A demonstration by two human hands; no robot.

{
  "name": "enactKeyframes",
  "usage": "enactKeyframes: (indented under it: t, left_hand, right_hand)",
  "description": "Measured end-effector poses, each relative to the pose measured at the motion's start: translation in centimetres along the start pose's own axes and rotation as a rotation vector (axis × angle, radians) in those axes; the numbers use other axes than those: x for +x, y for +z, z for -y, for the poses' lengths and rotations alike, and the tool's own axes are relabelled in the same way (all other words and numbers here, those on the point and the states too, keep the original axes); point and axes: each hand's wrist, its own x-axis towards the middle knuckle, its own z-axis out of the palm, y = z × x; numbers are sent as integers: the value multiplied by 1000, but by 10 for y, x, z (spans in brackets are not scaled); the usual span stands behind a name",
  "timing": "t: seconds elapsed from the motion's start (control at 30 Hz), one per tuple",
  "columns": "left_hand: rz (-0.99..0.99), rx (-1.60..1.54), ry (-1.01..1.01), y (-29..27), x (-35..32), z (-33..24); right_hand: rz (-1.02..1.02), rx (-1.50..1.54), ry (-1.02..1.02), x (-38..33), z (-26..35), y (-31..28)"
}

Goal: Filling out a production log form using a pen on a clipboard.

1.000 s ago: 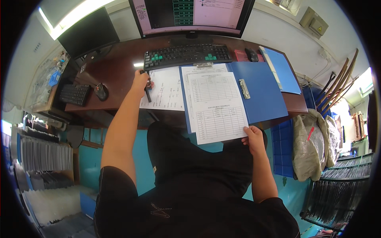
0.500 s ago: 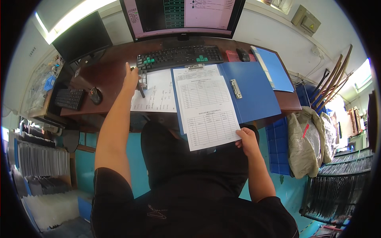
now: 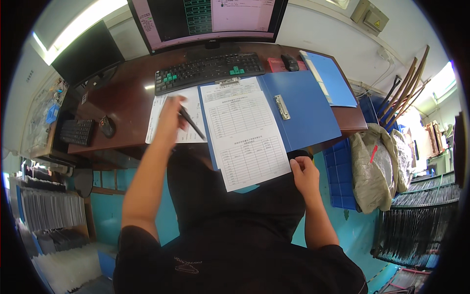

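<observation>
My left hand (image 3: 171,117) is closed around a black pen (image 3: 192,122), above a handwritten white sheet (image 3: 155,117) on the desk. The pen points toward the lower right, its lower end close to the left edge of an open blue clip folder (image 3: 308,112). Printed table forms (image 3: 247,139) lie on the folder's left half, the top one hanging past the desk's front edge. Beside that form's lower right edge is my right hand (image 3: 305,175), fingers loosely curled. The thumb is at the paper's edge, and no paper shows between the fingers.
Behind the folder stand a black keyboard (image 3: 208,71) and a large monitor (image 3: 205,24). A mouse (image 3: 290,62) and another blue folder (image 3: 330,81) lie at the right. Farther left are a second mouse (image 3: 106,126), keyboard (image 3: 77,131) and dark monitor (image 3: 88,54).
My left hand has moved right and nearer with the pen, toward the folder. My right hand has let go of the form's corner and stays beside it. The view has shifted slightly.
</observation>
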Motion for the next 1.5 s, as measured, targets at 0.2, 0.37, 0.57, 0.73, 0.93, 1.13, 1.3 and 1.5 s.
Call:
enactKeyframes:
  t: [0.2, 0.37, 0.57, 0.73, 0.93, 1.13, 1.3, 1.5]
  left_hand:
    - [568, -237, -375, 81, -124, 17]
    - [468, -63, -237, 88, -130, 30]
    - [191, -512, -346, 48, -115, 41]
    - [356, -568, -380, 53, -125, 49]
    - [484, -552, -361, 60, -128, 52]
    - [497, -505, -365, 59, -125, 51]
    - [511, -555, -336, 58, -123, 51]
    - [527, -467, -370, 60, -121, 49]
  right_hand:
    - [342, 225, -560, -21, 74, -3]
    - [406, 112, -573, -17, 104, 16]
    - [258, 300, -424, 9, 83, 27]
    - [282, 814, -93, 19, 83, 31]
    - [412, 1194, 126, 24, 97, 36]
    - [467, 1159, 88, 27, 99, 40]
    - [471, 1153, 94, 28, 96, 42]
    - [525, 1087, 60, 29, 93, 44]
